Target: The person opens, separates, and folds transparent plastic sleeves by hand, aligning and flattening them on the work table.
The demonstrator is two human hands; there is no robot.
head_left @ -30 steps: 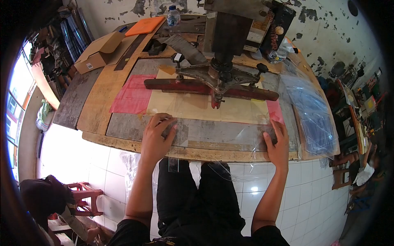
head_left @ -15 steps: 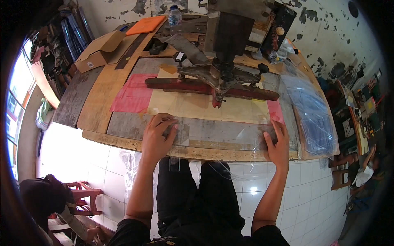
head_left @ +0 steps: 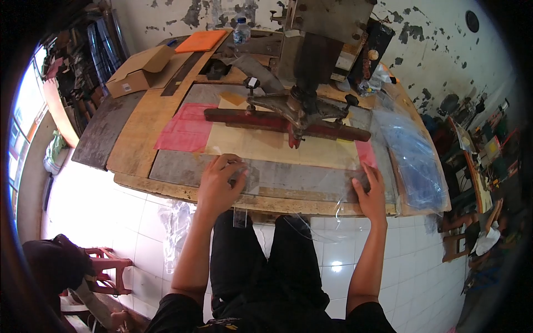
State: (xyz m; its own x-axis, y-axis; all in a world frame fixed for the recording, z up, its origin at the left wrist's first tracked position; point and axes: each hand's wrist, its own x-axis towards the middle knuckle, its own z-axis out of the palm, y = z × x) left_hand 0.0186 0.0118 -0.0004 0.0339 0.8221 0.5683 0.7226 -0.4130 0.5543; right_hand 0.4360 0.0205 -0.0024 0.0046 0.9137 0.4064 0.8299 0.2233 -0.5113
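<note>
A clear plastic sheet (head_left: 302, 186) lies on the grey metal plate (head_left: 183, 166) in front of me, its near part curling over the table's front edge. My left hand (head_left: 222, 180) is at the sheet's left side, fingers bent, with thumb and forefinger close together on the plastic. On the right, my right hand (head_left: 371, 191) rests with fingers stretched forward and thumb apart, touching the sheet's side. Beyond my fingertips is a pale yellow board (head_left: 277, 150) with a pink sheet (head_left: 186, 127) under its left end. A red press bar (head_left: 333, 131) hangs above the board.
The press column (head_left: 316, 61) rises at the back. Stacked clear plastic (head_left: 413, 161) lies at right. At left stand a cardboard box (head_left: 136, 72) and an orange folder (head_left: 201, 41); a water bottle (head_left: 242, 32) is behind. Another person (head_left: 61, 272) is low at left, near a red stool (head_left: 114, 269).
The view has shifted slightly. Both hands remain near the front edge of the plate in almost the same pose, with the sheet between them.
</note>
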